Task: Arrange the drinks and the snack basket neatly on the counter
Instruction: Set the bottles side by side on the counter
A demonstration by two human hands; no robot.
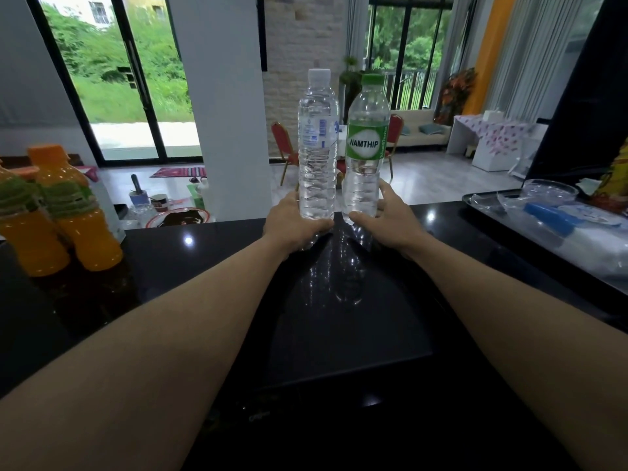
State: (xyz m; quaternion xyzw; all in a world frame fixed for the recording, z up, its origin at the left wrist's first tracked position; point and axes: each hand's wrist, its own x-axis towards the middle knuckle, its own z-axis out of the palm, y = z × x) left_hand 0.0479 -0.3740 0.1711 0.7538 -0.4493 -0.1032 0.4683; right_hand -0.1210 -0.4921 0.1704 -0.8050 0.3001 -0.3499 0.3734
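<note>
Two water bottles stand upright side by side at the middle of the frame, near the far edge of the glossy black surface (339, 317). The left hand (292, 226) has its fingers wrapped around the base of the clear-capped bottle (317, 144). The right hand (387, 222) has its fingers closed round the base of the green-capped bottle (367, 147), whose green label reads NAMTHIP. The two bottles sit just beside each other, nearly touching; whether their bottoms rest on the surface or hang just above it I cannot tell.

At the left of the frame two orange juice bottles (68, 212) with orange caps stand close together on the surface, well apart from the water. At the right edge lies a dark tray (475, 203) carrying clear plastic wrapping and a blue item (548, 217). No snack basket can be made out clearly.
</note>
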